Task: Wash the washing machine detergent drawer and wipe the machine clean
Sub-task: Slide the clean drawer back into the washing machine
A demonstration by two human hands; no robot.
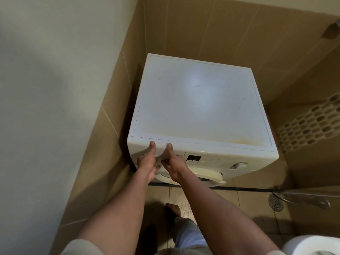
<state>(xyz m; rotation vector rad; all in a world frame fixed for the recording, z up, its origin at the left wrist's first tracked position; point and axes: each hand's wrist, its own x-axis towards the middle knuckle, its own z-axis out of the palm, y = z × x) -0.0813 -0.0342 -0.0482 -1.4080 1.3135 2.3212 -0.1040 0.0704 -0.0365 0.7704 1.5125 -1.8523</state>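
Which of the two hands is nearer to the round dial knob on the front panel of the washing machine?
Right. The right hand is on the drawer front, on the side toward the dial knob; the left hand is beside it, farther from the knob.

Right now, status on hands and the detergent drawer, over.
Both hands on the drawer front: left hand, right hand, thumbs up on the top edge. Detergent drawer looks shut, in the washing machine. Nothing in the way.
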